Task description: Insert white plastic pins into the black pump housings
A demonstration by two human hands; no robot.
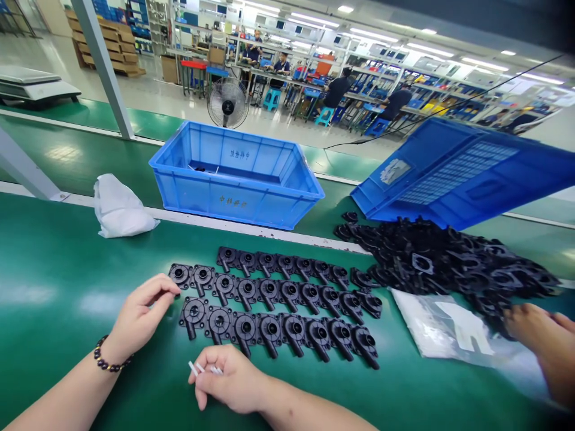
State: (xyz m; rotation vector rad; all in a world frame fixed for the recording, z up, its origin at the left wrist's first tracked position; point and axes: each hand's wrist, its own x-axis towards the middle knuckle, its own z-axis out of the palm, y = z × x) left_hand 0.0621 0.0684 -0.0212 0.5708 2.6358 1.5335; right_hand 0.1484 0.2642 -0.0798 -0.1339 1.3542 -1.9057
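Note:
Three rows of black plastic pump housings [269,329], each with a round body and a side spout, lie on the green bench. My left hand [146,308], with a beaded bracelet at the wrist, is at the left end of the rows. Its thumb and fingers are pinched beside the leftmost housing [180,274] of the middle row; anything between them is hidden. My right hand [229,378] is in front of the nearest row, fingers curled around several short white pins [215,370]. Two housings at the front row's left end show a different, more open centre.
A heap of black parts [440,257] spills from a tipped blue crate [449,167]. A bag of white pieces [431,326] lies before it, near a co-worker's hands [534,329]. An upright blue crate [238,206] and a white bag [123,212] are behind the rows.

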